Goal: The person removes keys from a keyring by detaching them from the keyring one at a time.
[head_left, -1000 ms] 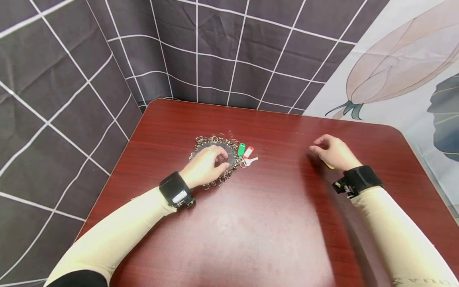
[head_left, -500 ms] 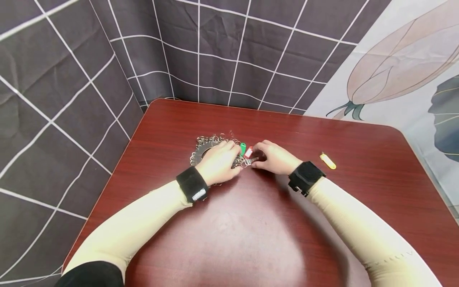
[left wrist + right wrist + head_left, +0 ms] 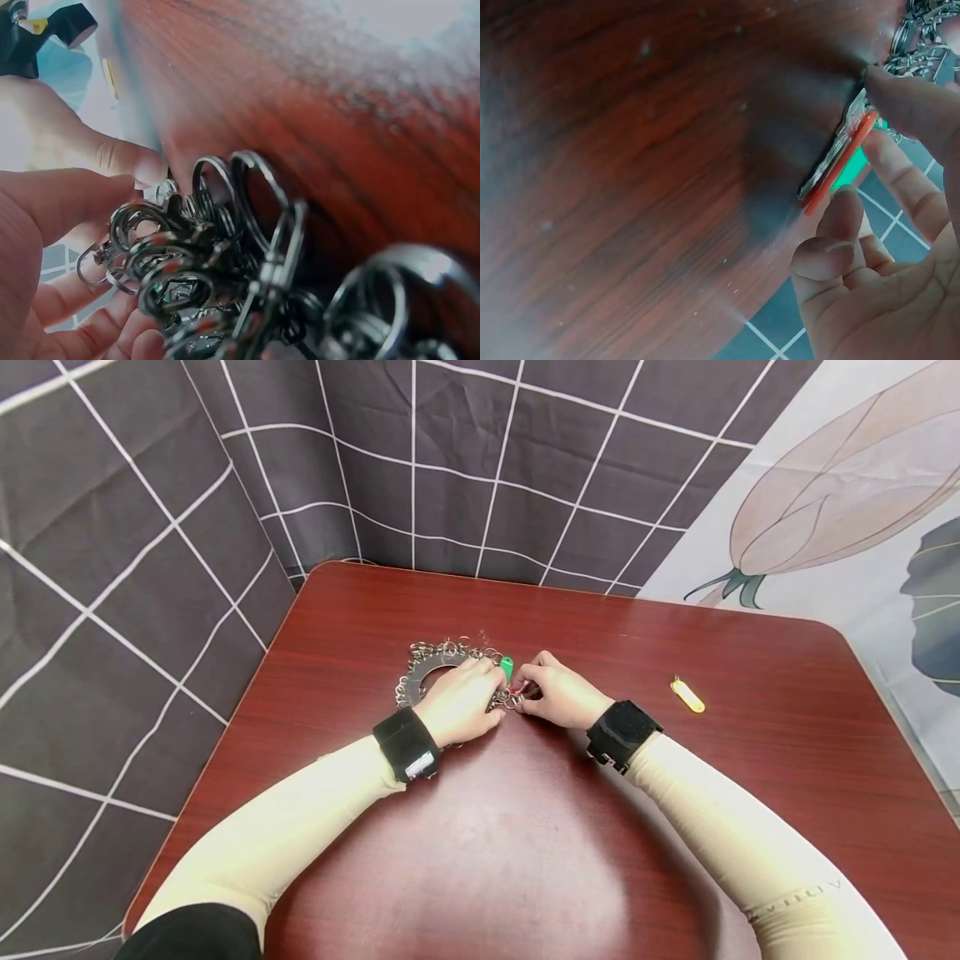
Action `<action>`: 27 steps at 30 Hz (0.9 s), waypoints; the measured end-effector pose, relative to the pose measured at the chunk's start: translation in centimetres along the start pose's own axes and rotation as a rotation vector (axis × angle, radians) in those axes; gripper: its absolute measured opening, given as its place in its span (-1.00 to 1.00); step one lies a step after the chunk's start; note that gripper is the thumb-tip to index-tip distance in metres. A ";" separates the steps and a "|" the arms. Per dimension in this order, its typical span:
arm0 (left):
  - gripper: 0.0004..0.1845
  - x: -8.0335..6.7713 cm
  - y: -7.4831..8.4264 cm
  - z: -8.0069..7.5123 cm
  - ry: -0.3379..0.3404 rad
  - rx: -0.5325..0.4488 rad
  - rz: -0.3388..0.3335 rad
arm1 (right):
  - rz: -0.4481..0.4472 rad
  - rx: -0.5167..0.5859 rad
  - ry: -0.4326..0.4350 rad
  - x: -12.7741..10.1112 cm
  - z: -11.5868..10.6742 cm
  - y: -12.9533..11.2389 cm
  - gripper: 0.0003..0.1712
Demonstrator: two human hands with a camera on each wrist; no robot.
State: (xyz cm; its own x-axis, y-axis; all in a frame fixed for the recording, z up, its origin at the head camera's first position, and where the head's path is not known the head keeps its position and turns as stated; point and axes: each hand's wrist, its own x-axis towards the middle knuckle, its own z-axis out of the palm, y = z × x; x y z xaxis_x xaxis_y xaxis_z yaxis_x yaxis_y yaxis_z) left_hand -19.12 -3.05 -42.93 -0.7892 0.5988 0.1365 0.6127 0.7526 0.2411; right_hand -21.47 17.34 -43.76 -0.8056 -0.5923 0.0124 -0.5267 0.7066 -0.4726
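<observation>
Crowding red tag [image 3: 841, 164]: green tag [image 3: 507, 667], rings [image 3: 169, 244]

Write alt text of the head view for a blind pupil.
A left hand covers part of a grey ring fringed with metal loops on a reddish table; the right hand holds a red tag. A green tag shows between the hands; a yellow tag lies farther right.

Red-brown wood-grain table [image 3: 450, 835]. Frame centre: flat grey ring [image 3: 429, 663], metal loops [image 3: 448, 647], apparently green plastic tag [image 3: 507, 667]. Right: yellow plastic tag [image 3: 688, 697].
</observation>
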 end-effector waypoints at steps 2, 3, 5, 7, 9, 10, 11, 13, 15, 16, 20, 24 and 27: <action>-0.70 0.0 0.0 0.0 -0.003 0.002 -0.004 | -0.012 -0.011 0.009 -0.1 0.0 -0.1 -0.83; -0.70 0.0 0.0 0.1 -0.006 0.004 -0.006 | -0.019 -0.016 0.013 -0.1 0.0 -0.1 -0.85; -0.72 0.0 0.0 0.1 -0.011 0.006 -0.012 | -0.027 -0.024 0.021 -0.3 0.0 -0.2 -0.87; -0.74 0.0 0.0 0.2 -0.013 0.003 -0.018 | -0.028 -0.031 0.029 -0.5 -0.1 -0.4 -0.88; -0.75 0.0 -0.1 0.4 -0.007 -0.003 -0.022 | -0.029 -0.033 0.038 -0.7 -0.1 -0.5 -0.88; -0.75 0.0 -0.1 0.5 -0.004 -0.007 -0.025 | -0.030 -0.037 0.042 -0.8 -0.1 -0.5 -0.88; -0.75 -0.1 -0.1 0.6 0.000 -0.010 -0.027 | -0.032 -0.042 0.045 -0.9 0.0 -0.6 -0.87; -0.75 -0.2 -0.2 0.7 0.007 -0.018 -0.029 | -0.036 -0.064 0.042 -1.2 0.0 -0.7 -0.84; -0.75 -0.3 -0.2 0.8 0.015 -0.024 -0.028 | -0.032 -0.082 0.034 -1.4 -0.1 -0.9 -0.80; -0.75 -0.3 -0.2 0.8 0.019 -0.029 -0.028 | -0.028 -0.090 0.032 -1.5 -0.2 -1.0 -0.78; -0.75 -0.4 -0.3 0.8 0.031 -0.030 -0.025 | 0.006 -0.080 0.039 -1.6 -0.4 -1.3 -0.75; -0.74 -0.4 -0.2 0.7 0.025 -0.030 -0.030 | 0.038 -0.062 0.040 -1.1 -0.2 -1.6 -0.64; -0.72 -0.5 -0.1 0.7 0.021 -0.037 -0.039 | 0.063 -0.076 0.019 -0.9 0.0 -1.6 -0.65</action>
State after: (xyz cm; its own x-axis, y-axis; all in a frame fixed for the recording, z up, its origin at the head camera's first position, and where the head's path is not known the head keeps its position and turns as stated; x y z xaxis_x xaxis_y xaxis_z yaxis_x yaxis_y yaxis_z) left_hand -18.76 -3.27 -43.67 -0.8134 0.5630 0.1463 0.5798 0.7646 0.2816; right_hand -19.94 16.72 -43.05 -0.8425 -0.5386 0.0016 -0.4932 0.7702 -0.4044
